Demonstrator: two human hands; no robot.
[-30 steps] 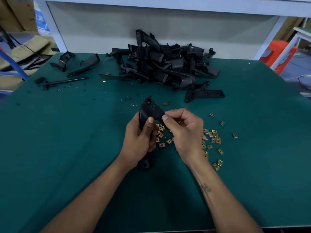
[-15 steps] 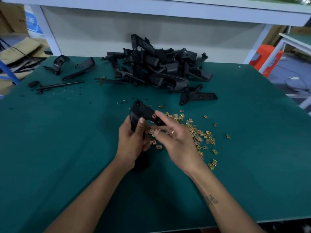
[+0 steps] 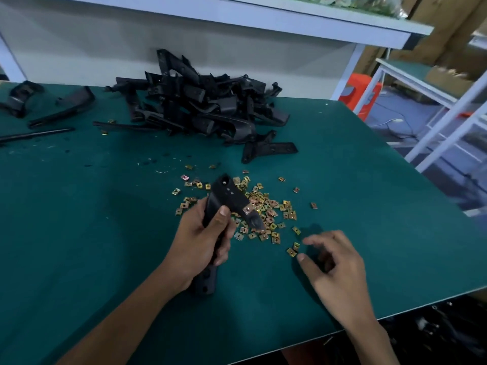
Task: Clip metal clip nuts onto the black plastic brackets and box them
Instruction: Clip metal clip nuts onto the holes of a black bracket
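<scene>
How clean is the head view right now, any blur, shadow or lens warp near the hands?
Head view: the right hand is slightly motion-blurred, casting a soft shadow on the green table; the left hand and its bracket are sharper; far-right shelving is smeared; the table edge bows from wide-angle distortion.

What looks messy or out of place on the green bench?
Gold metal clip nuts lie scattered loose on the green mat, not in a tray. Small dark debris flecks lie beside the tangled pile of black plastic brackets.
</scene>
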